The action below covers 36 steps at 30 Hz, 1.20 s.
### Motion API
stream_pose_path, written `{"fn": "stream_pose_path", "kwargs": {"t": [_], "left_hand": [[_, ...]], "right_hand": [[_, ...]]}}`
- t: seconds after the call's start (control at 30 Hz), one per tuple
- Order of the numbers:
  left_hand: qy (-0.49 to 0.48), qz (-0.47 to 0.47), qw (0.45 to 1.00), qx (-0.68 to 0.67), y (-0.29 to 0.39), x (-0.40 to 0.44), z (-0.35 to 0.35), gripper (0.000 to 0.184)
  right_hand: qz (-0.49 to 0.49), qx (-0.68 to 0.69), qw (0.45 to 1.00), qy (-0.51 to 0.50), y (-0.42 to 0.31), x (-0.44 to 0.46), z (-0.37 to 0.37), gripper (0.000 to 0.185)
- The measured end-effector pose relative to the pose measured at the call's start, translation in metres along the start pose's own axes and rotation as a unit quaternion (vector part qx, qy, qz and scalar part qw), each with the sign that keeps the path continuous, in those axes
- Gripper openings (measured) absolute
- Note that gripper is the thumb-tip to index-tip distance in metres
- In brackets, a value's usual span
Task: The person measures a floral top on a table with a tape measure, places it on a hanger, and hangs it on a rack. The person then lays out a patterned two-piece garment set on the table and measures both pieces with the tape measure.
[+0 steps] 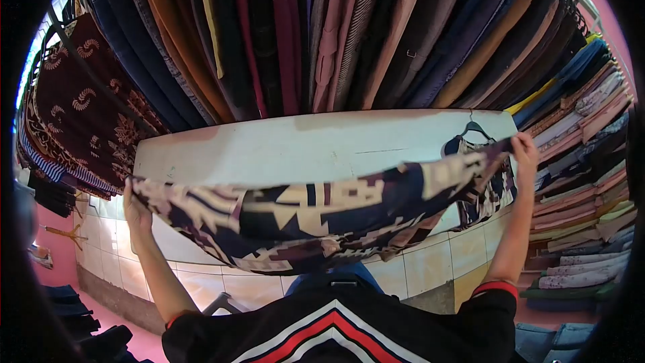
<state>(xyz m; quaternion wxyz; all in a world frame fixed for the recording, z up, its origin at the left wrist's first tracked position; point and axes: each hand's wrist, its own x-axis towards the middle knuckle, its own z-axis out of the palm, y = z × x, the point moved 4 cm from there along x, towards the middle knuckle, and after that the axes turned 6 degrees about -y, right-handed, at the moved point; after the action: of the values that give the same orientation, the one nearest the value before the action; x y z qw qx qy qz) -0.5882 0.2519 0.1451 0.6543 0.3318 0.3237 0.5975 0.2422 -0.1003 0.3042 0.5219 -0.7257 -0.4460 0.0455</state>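
A patterned cloth [295, 218] in navy, cream and mauve blocks is stretched wide between my two hands, sagging in the middle above the table. My left hand [136, 212] pinches its left corner near the table's left end. At the opposite corner my right hand [525, 151] grips the cloth, arm stretched out to the right. Behind that right end lies a garment with a similar print [494, 185] on a dark hanger [476, 129]; the cloth partly covers it. Whether the cloth is a garment or a loose piece, I cannot tell.
The white table [282, 145] lies in front of me. Clothes hang in a dense row [289, 40] behind it, with a dark red patterned garment [84, 101] at the left. Folded clothes [578, 208] are stacked at the right. Dark folded clothes [74, 326] sit at lower left.
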Motion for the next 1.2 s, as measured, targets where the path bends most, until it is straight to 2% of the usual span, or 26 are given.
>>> {"fn": "stream_pose_path", "kwargs": {"t": [0.1, 0.13, 0.2, 0.27, 0.33, 0.4, 0.5, 0.53, 0.57, 0.6, 0.63, 0.67, 0.7, 0.73, 0.77, 0.8, 0.83, 0.87, 0.93, 1.07, 1.13, 1.2], "left_hand": [[-0.02, -0.046, 0.998, 0.05, -0.044, 0.041, 0.024, 0.035], [-0.034, -0.114, 0.992, 0.049, -0.064, 0.062, 0.006, 0.039], [0.046, -0.167, 0.982, 0.079, -0.094, 0.085, -0.011, 0.044], [0.15, -0.203, 0.951, 0.18, -0.111, 0.094, -0.017, 0.05], [0.188, -0.242, 0.92, 0.244, -0.127, 0.105, -0.016, 0.05], [0.234, -0.242, 0.912, 0.233, -0.141, 0.115, -0.014, 0.046], [0.201, -0.214, 0.943, 0.156, -0.166, 0.133, -0.009, 0.043], [0.124, -0.163, 0.972, 0.118, -0.192, 0.155, -0.047, 0.05], [0.164, -0.149, 0.924, 0.312, -0.191, 0.152, -0.049, 0.055], [0.197, -0.131, 0.838, 0.493, -0.196, 0.147, -0.037, 0.06], [0.219, -0.108, 0.716, 0.654, -0.208, 0.138, -0.016, 0.065], [0.308, -0.165, 0.614, 0.708, -0.197, 0.103, 0.077, 0.07], [0.274, -0.001, 0.56, 0.782, -0.222, 0.096, 0.071, 0.069], [0.166, 0.181, 0.573, 0.782, -0.24, 0.076, 0.087, 0.063], [0.051, 0.142, 0.582, 0.799, -0.25, 0.056, 0.122, 0.06], [-0.046, 0.171, 0.53, 0.83, -0.266, 0.038, 0.145, 0.061], [-0.119, 0.091, 0.554, 0.819, -0.262, 0.021, 0.191, 0.06], [-0.144, 0.052, 0.542, 0.826, -0.274, 0.015, 0.199, 0.059], [-0.12, 0.011, 0.513, 0.85, -0.291, 0.02, 0.185, 0.06], [-0.09, -0.001, 0.534, 0.841, -0.283, 0.051, 0.164, 0.06], [-0.098, 0.003, 0.566, 0.819, -0.284, 0.06, 0.151, 0.053], [-0.09, 0.082, 0.691, 0.713, -0.274, 0.063, 0.132, 0.049]], "right_hand": [[0.065, -0.042, 0.997, -0.008, 0.068, 0.034, 0.049, 0.011], [0.079, -0.031, 0.996, -0.016, 0.082, 0.042, 0.07, 0.012], [0.151, -0.021, 0.988, -0.029, 0.131, 0.058, 0.1, 0.011], [0.119, -0.003, 0.993, -0.024, 0.17, 0.071, 0.128, 0.01], [0.138, -0.047, 0.988, -0.042, 0.197, 0.084, 0.153, 0.013], [0.151, -0.052, 0.987, -0.023, 0.222, 0.098, 0.173, 0.016], [0.165, -0.106, 0.981, 0.004, 0.246, 0.11, 0.198, 0.016], [0.174, -0.141, 0.975, 0.01, 0.246, 0.111, 0.208, 0.015], [0.184, -0.176, 0.967, 0.015, 0.244, 0.106, 0.218, 0.014], [0.194, -0.211, 0.958, 0.021, 0.244, 0.101, 0.228, 0.013], [0.207, -0.192, 0.959, 0.027, 0.249, 0.093, 0.239, 0.018], [0.221, -0.174, 0.959, 0.033, 0.256, 0.081, 0.249, 0.028], [0.114, -0.239, 0.963, 0.043, 0.239, 0.068, 0.259, 0.035], [0.002, -0.3, 0.953, 0.052, 0.209, 0.054, 0.269, 0.043], [0.022, -0.267, 0.964, 0.002, 0.183, 0.038, 0.277, 0.048], [0.04, -0.233, 0.97, -0.049, 0.162, 0.018, 0.285, 0.054], [0.008, -0.283, 0.953, -0.106, 0.159, -0.004, 0.299, 0.057], [-0.023, -0.33, 0.93, -0.162, 0.157, -0.024, 0.311, 0.061], [0.031, -0.432, 0.86, -0.268, 0.157, -0.05, 0.329, 0.064], [-0.022, -0.42, 0.872, -0.251, 0.159, -0.033, 0.331, 0.061], [-0.047, -0.432, 0.869, -0.235, 0.161, -0.027, 0.335, 0.062], [-0.05, -0.443, 0.865, -0.231, 0.161, -0.026, 0.336, 0.062]]}}
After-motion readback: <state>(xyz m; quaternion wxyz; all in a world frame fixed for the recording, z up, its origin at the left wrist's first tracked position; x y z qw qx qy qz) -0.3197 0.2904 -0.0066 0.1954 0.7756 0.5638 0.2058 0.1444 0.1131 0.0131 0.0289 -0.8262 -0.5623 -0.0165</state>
